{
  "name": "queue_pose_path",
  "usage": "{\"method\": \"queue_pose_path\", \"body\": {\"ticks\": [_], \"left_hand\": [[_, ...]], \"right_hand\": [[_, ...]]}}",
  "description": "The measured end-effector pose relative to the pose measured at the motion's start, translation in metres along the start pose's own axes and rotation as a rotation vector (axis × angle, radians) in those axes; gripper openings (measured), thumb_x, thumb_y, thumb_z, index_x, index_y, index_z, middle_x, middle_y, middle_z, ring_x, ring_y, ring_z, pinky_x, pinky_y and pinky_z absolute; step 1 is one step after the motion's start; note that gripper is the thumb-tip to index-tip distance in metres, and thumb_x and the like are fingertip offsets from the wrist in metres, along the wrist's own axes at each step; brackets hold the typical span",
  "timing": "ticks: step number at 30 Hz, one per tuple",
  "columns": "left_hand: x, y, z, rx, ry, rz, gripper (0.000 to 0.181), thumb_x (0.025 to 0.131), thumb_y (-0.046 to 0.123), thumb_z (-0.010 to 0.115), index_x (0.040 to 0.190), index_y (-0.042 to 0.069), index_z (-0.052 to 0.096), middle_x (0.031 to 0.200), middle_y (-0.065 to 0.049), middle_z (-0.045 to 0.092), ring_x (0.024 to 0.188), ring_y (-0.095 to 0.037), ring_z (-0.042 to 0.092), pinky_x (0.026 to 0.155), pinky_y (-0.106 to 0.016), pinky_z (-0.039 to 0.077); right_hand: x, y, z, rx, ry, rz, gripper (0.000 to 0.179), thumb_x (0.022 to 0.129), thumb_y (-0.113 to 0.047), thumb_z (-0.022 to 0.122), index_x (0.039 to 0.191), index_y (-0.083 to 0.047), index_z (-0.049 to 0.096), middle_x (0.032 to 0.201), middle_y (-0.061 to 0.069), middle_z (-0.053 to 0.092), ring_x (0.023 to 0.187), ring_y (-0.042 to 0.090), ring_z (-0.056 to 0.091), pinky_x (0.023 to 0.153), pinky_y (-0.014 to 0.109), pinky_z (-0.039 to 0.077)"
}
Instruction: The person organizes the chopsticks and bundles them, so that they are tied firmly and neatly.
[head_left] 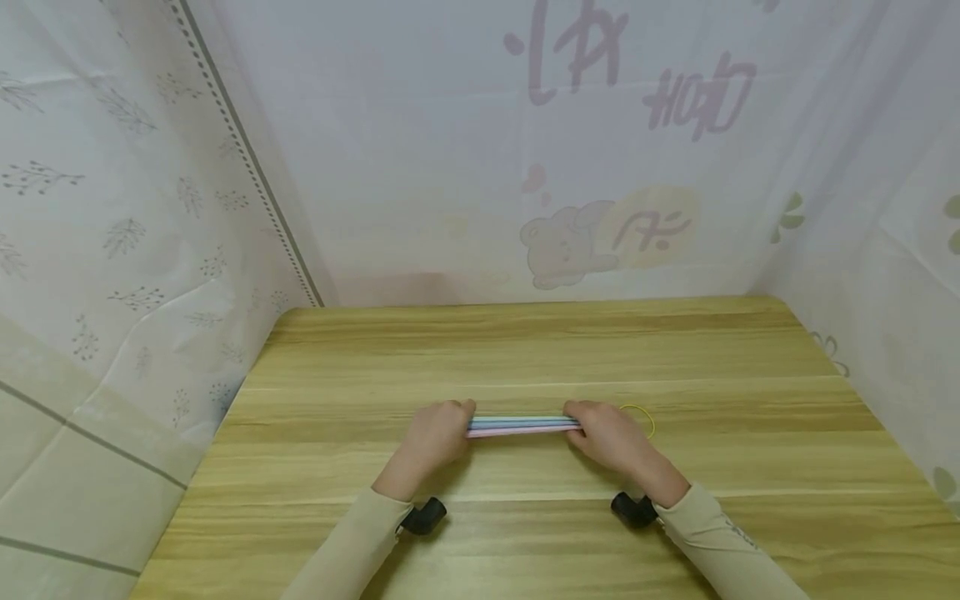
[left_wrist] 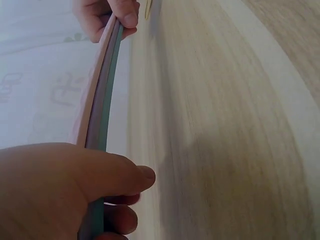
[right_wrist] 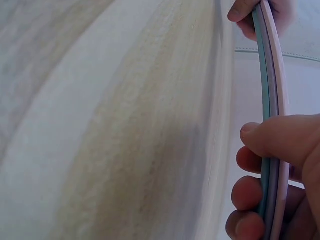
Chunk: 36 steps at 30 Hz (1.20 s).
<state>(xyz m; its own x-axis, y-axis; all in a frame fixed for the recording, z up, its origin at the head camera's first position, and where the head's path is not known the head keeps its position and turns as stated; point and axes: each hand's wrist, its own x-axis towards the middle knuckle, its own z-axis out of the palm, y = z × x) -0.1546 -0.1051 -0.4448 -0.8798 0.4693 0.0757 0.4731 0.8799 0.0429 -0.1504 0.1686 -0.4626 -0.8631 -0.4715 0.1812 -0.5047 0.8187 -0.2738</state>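
A bundle of three thin pastel pieces, teal, purple and pink (head_left: 522,426), is stretched level between both hands, their long narrow edges showing. My left hand (head_left: 438,433) grips the left end, thumb laid across the edges and fingers curled beneath. At the other end my right hand (head_left: 611,433) holds the bundle the same way. The right wrist view shows the three edges (right_wrist: 274,75) lying side by side with a slight bow. Each palm hides its own end of the bundle. Close behind the right hand, a thin yellow loop (head_left: 652,423) lies on the table.
The wood-grain table (head_left: 525,350) reaches back to a printed cloth backdrop (head_left: 420,167), with more cloth hanging at both sides. Black wrist-camera mounts (head_left: 424,517) stick out from the sleeve cuffs, inward of each forearm.
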Motion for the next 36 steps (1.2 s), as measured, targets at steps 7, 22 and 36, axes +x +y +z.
{"method": "queue_pose_path", "body": {"ticks": [7,22,36], "left_hand": [[0.0011,-0.0014,-0.0044,0.057,0.001,-0.008,0.008,0.077,0.013,0.07,0.08,0.006,0.065,0.074,-0.002,0.053,0.053,-0.014,0.052,0.047,-0.031,0.046],[-0.0009,0.002,-0.0084,0.05,-0.039,-0.039,0.021,0.08,0.023,0.074,0.077,0.011,0.058,0.067,-0.004,0.061,0.055,-0.017,0.057,0.046,-0.034,0.046],[-0.002,0.0041,-0.0066,0.099,0.067,-0.071,0.019,0.08,0.021,0.076,0.075,0.007,0.064,0.065,-0.006,0.06,0.055,-0.019,0.058,0.045,-0.033,0.047]], "right_hand": [[0.002,-0.0018,-0.0009,-0.015,0.032,-0.011,0.019,0.086,-0.015,0.068,0.075,-0.018,0.053,0.068,-0.01,0.047,0.058,0.006,0.038,0.048,0.019,0.032],[0.0003,-0.0021,0.0009,-0.085,0.097,-0.16,0.014,0.083,-0.008,0.072,0.087,-0.011,0.059,0.086,0.001,0.066,0.074,0.013,0.059,0.056,0.021,0.045],[0.0032,-0.0032,-0.0018,-0.055,0.161,-0.085,0.013,0.084,-0.013,0.072,0.081,-0.012,0.059,0.076,-0.003,0.056,0.068,0.009,0.046,0.057,0.022,0.042]]}}
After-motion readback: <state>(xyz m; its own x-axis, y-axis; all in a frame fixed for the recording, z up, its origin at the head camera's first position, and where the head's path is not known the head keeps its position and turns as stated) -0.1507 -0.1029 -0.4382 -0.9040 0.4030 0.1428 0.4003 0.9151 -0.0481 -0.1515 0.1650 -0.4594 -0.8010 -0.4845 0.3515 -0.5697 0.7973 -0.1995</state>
